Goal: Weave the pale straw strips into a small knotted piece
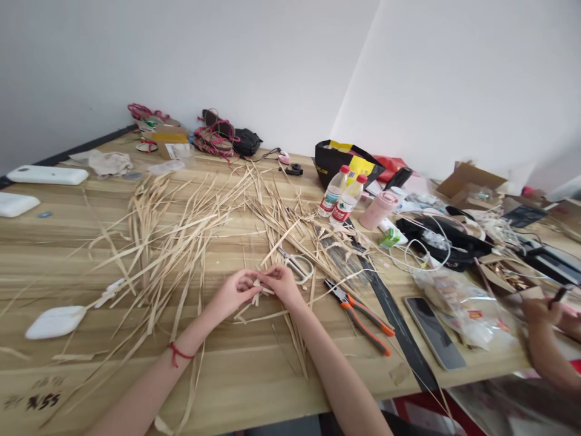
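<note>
Both of my hands meet over the middle of the table, pinching pale, flat straw strips [257, 283] between the fingertips. My left hand [236, 292], with a red cord at the wrist, grips the folded strips from the left. From the right, my right hand [280, 283] pinches the same small bundle; how the strips cross is partly hidden by the fingers. Many loose straw strips [181, 233] spread across the table beyond and around my hands. Scissors with white handles [300, 268] lie just past my right hand. Pliers with orange-grey handles [361, 315] rest to its right.
Two water bottles [347, 203], a pink cup [379, 210] and a black-yellow bag [338, 157] stand at the back right. A phone [434, 332] and a plastic bag [463, 303] lie rightward. Another person's hand [542, 309] is at the right edge. White devices [55, 321] sit left.
</note>
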A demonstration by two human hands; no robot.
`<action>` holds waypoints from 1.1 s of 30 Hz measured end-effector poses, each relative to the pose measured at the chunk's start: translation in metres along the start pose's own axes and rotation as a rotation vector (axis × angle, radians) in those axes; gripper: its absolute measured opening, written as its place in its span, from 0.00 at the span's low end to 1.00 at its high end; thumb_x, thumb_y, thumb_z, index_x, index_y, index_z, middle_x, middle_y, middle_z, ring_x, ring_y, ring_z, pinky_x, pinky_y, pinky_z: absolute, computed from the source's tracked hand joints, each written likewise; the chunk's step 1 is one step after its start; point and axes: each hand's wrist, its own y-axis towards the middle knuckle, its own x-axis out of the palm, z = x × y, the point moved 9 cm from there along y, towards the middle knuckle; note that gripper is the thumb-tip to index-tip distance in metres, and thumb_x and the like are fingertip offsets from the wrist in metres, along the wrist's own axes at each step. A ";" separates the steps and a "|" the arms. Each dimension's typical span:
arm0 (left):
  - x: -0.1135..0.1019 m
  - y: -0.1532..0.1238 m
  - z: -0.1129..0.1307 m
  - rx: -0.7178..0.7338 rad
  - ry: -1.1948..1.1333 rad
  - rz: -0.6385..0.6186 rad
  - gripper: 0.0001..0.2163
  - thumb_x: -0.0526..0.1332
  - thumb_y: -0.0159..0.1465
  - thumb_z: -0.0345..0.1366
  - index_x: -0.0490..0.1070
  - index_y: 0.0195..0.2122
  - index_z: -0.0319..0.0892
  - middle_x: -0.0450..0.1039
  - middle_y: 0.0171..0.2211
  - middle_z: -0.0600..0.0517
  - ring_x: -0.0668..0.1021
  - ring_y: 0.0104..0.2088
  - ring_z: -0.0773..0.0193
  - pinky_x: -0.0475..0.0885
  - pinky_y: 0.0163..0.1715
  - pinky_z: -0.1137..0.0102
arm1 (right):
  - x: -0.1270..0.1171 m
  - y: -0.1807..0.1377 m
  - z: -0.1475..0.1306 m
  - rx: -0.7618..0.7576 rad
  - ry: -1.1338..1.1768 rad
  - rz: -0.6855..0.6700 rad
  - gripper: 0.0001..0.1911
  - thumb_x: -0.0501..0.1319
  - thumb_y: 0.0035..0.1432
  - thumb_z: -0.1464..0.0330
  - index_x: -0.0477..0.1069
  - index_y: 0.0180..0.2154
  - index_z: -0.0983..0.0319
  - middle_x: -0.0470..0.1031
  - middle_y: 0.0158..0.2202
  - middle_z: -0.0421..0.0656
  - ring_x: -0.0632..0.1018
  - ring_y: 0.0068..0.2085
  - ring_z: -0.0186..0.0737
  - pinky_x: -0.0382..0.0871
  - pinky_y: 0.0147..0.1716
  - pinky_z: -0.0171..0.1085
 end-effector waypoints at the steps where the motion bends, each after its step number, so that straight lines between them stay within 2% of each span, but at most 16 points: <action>1: 0.000 0.000 0.000 0.001 -0.003 0.000 0.18 0.63 0.50 0.38 0.63 0.40 0.39 0.68 0.24 0.56 0.73 0.21 0.68 0.68 0.23 0.73 | 0.000 0.000 -0.001 0.001 -0.008 0.004 0.19 0.70 0.32 0.59 0.67 0.23 0.63 0.74 0.22 0.40 0.74 0.24 0.35 0.68 0.24 0.34; 13: 0.001 -0.002 -0.006 0.043 -0.006 -0.017 0.17 0.64 0.51 0.38 0.64 0.40 0.38 0.69 0.24 0.55 0.73 0.22 0.69 0.68 0.24 0.74 | 0.001 -0.003 0.000 -0.002 -0.080 -0.025 0.19 0.69 0.33 0.58 0.68 0.23 0.63 0.75 0.22 0.41 0.75 0.24 0.38 0.68 0.23 0.34; 17: 0.003 -0.004 -0.002 0.064 -0.007 -0.033 0.17 0.64 0.51 0.38 0.65 0.40 0.38 0.70 0.26 0.53 0.73 0.24 0.68 0.68 0.25 0.73 | 0.003 -0.005 -0.002 -0.016 -0.084 -0.046 0.19 0.69 0.34 0.57 0.68 0.24 0.63 0.76 0.25 0.43 0.76 0.27 0.40 0.69 0.26 0.36; 21: 0.002 -0.005 -0.001 0.066 -0.006 -0.041 0.16 0.63 0.52 0.38 0.65 0.40 0.38 0.70 0.26 0.53 0.74 0.25 0.67 0.68 0.26 0.73 | 0.004 -0.006 -0.002 -0.006 -0.089 -0.045 0.18 0.69 0.35 0.58 0.68 0.24 0.63 0.75 0.22 0.41 0.75 0.25 0.38 0.68 0.25 0.35; 28: 0.002 -0.005 0.000 0.059 0.008 -0.035 0.16 0.63 0.52 0.37 0.65 0.41 0.38 0.69 0.25 0.53 0.73 0.24 0.68 0.68 0.25 0.73 | 0.005 -0.006 0.000 0.021 -0.021 -0.060 0.21 0.69 0.34 0.59 0.69 0.31 0.63 0.76 0.27 0.41 0.77 0.28 0.39 0.70 0.28 0.36; 33: 0.004 -0.005 0.000 0.073 0.002 -0.043 0.16 0.63 0.52 0.38 0.65 0.41 0.39 0.69 0.25 0.54 0.73 0.24 0.68 0.68 0.25 0.73 | 0.004 -0.004 0.003 0.027 -0.032 -0.058 0.20 0.69 0.36 0.60 0.69 0.31 0.62 0.76 0.27 0.41 0.76 0.27 0.38 0.70 0.26 0.35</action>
